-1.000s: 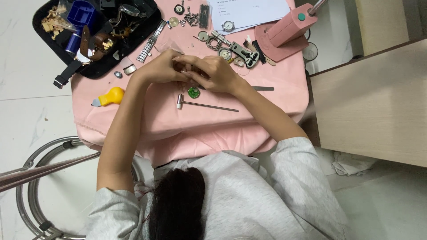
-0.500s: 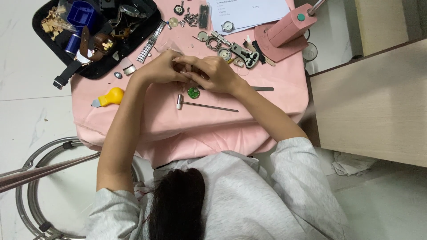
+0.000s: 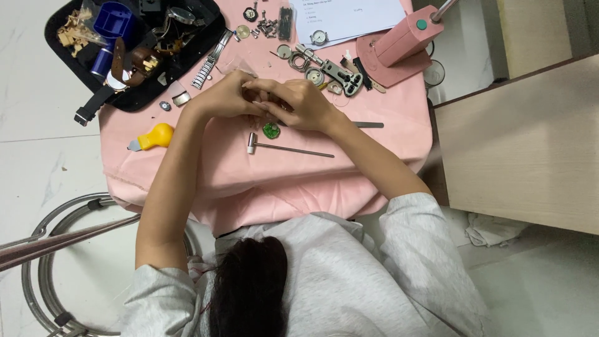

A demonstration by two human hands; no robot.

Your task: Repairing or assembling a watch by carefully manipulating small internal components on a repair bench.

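Left hand (image 3: 228, 97) and right hand (image 3: 299, 103) meet fingertip to fingertip above the pink-covered counter (image 3: 206, 168). Each grip is narrow, pinching a small part hidden between the fingers. A green watch dial (image 3: 271, 130) lies just below; a small hammer (image 3: 287, 148) lies near.

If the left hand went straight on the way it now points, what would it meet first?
The left hand points right, toward the right hand, whose fingers already seem to touch it, so it would meet that hand at once. What they hold between them is hidden.
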